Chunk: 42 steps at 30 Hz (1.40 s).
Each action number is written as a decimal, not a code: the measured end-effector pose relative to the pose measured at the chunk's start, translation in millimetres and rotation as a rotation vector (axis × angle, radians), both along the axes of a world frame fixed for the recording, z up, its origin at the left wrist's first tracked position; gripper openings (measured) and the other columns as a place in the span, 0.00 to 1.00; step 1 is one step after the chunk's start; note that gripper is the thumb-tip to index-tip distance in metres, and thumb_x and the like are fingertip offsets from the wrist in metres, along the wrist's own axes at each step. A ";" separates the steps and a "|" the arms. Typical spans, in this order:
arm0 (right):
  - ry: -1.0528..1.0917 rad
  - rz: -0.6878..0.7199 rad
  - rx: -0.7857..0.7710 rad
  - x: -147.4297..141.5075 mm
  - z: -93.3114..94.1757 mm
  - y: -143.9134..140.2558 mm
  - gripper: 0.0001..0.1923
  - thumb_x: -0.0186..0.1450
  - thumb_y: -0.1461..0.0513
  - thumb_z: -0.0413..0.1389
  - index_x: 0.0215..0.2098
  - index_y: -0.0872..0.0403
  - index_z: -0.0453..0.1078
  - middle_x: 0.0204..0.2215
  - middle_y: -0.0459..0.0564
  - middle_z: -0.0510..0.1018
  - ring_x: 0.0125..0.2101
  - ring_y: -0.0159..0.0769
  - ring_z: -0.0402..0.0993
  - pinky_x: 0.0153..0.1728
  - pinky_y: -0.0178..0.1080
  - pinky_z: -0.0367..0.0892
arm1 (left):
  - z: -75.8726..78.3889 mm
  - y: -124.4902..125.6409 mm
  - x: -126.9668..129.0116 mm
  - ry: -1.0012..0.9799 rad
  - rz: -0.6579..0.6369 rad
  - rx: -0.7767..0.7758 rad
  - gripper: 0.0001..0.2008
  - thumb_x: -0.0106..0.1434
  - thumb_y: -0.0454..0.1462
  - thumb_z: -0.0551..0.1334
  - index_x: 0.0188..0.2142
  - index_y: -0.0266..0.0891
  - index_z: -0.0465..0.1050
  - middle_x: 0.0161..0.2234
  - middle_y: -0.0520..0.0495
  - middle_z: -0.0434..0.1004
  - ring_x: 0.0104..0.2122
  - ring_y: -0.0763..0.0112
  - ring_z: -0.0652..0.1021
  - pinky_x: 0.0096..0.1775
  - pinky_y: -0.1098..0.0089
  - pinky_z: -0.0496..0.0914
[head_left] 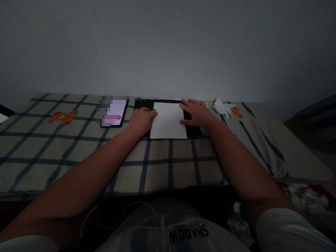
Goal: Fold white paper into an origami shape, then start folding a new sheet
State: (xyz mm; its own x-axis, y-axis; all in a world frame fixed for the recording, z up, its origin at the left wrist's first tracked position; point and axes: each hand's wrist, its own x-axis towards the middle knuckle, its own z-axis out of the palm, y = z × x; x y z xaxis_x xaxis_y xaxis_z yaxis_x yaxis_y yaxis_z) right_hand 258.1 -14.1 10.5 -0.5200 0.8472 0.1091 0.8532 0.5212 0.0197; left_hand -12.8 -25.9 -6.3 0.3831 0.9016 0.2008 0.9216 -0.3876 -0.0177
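The white paper sheet lies on a black pad atop the checked cloth. The left hand presses its left edge with fingers curled; the right hand lies flat and spread on its right edge. Neither grasps anything. The step looks like flattening; any fold would need aligned edges. A phone lies left of the sheet, folded paper pieces right.

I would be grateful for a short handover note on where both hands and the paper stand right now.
Left hand: curled, resting on the left edge of the white sheet.
Right hand: flat, fingers spread, pressing the sheet's upper right corner.
The sheet lies flat on a black pad on the checked cloth.
A lit phone lies left of the pad; folded paper pieces lie to the right.
Done: sheet laid out, no crease visible on it.
Left: any folding of this sheet.
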 end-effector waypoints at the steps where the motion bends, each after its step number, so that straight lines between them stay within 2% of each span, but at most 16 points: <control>1: 0.004 0.012 0.014 -1.5 1.4 -1.7 0.43 0.63 0.45 0.57 0.70 0.52 0.53 0.71 0.57 0.52 0.67 0.61 0.49 0.63 0.63 0.50 | -0.4 0.1 0.0 -0.005 -0.002 0.001 0.22 0.72 0.40 0.47 0.56 0.40 0.74 0.50 0.37 0.79 0.54 0.50 0.74 0.49 0.52 0.67; 6: 0.065 0.193 -0.055 -13.9 -4.5 -5.3 0.35 0.68 0.48 0.52 0.69 0.54 0.56 0.70 0.57 0.53 0.68 0.50 0.50 0.65 0.54 0.50 | 0.9 0.3 -1.1 0.011 -0.016 0.021 0.22 0.72 0.40 0.47 0.56 0.39 0.74 0.51 0.36 0.78 0.53 0.51 0.75 0.49 0.52 0.68; 10: 0.053 0.267 -0.146 -23.6 -15.6 -4.0 0.37 0.69 0.46 0.50 0.70 0.56 0.54 0.70 0.59 0.52 0.69 0.50 0.51 0.66 0.51 0.51 | 2.9 1.5 -4.4 0.005 -0.049 0.028 0.22 0.72 0.41 0.48 0.55 0.40 0.75 0.51 0.36 0.78 0.53 0.51 0.75 0.50 0.52 0.67; 14: 0.025 0.274 -0.167 -26.1 -20.7 -2.6 0.36 0.70 0.45 0.48 0.70 0.54 0.55 0.70 0.56 0.50 0.69 0.51 0.50 0.66 0.52 0.50 | 4.0 0.4 -6.1 -0.006 -0.063 0.054 0.21 0.72 0.41 0.48 0.55 0.40 0.75 0.51 0.37 0.78 0.55 0.52 0.74 0.51 0.52 0.65; 19: 0.001 0.246 -0.182 -26.3 -20.5 -3.6 0.36 0.70 0.45 0.48 0.70 0.53 0.52 0.71 0.56 0.49 0.69 0.50 0.48 0.66 0.52 0.50 | 7.2 -12.8 1.9 0.014 -0.044 0.062 0.21 0.72 0.40 0.47 0.55 0.40 0.73 0.51 0.39 0.79 0.52 0.54 0.75 0.48 0.56 0.67; 24: -0.014 0.237 -0.186 -27.7 -20.0 -4.2 0.35 0.71 0.45 0.47 0.71 0.51 0.51 0.71 0.54 0.48 0.69 0.50 0.47 0.67 0.53 0.49 | 7.9 -26.9 12.3 0.088 -0.022 0.021 0.22 0.72 0.44 0.47 0.54 0.36 0.72 0.58 0.38 0.73 0.56 0.54 0.72 0.48 0.59 0.67; 28: -0.029 0.222 -0.206 -28.6 -18.4 -4.6 0.35 0.71 0.46 0.47 0.71 0.51 0.51 0.71 0.54 0.48 0.70 0.49 0.46 0.67 0.53 0.49 | 6.6 -30.6 15.2 0.106 -0.007 0.027 0.23 0.72 0.45 0.47 0.56 0.36 0.70 0.59 0.38 0.72 0.56 0.54 0.71 0.48 0.60 0.66; 34: -0.018 0.213 -0.213 -28.8 -18.6 -4.3 0.36 0.70 0.45 0.47 0.71 0.51 0.51 0.71 0.54 0.48 0.70 0.50 0.47 0.67 0.53 0.49 | 8.4 -36.4 19.9 0.144 -0.024 0.081 0.19 0.72 0.42 0.50 0.45 0.34 0.75 0.45 0.37 0.80 0.47 0.54 0.75 0.44 0.59 0.64; 42: 0.000 0.225 -0.208 -26.6 -21.4 -3.0 0.36 0.70 0.44 0.47 0.71 0.50 0.51 0.71 0.54 0.49 0.70 0.50 0.47 0.67 0.52 0.49 | 14.1 -41.6 21.7 0.165 -0.030 0.097 0.20 0.70 0.37 0.48 0.37 0.35 0.79 0.33 0.36 0.81 0.40 0.54 0.77 0.38 0.59 0.63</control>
